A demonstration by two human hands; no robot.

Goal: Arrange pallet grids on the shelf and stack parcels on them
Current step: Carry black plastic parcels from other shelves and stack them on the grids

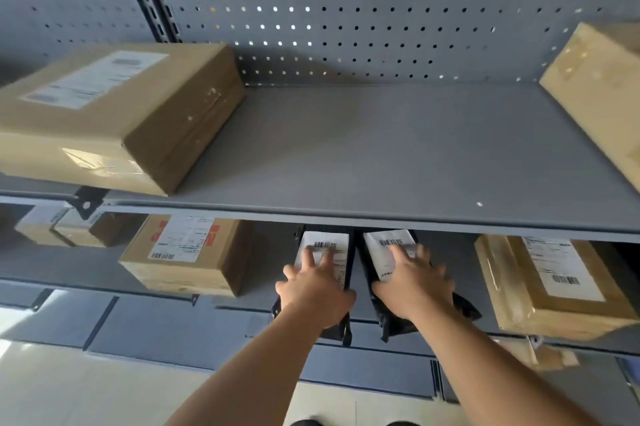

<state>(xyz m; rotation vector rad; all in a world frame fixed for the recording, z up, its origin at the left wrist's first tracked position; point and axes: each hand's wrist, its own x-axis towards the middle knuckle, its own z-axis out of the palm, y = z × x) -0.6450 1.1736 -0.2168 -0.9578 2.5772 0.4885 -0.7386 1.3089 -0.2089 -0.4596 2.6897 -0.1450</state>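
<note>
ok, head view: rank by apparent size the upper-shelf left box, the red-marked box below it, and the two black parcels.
1. Upper-shelf left box: largest, though probably nearer the camera.
2. Red-marked box.
3. Left black parcel and right black parcel: these look alike and both are partly covered, so unranked.

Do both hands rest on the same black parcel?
No, the left hand lies on the left black parcel and the right hand on the right black parcel beside it.

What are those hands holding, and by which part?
Nothing gripped: left hand lies spread atop left black parcel, right hand atop right black parcel.
</note>
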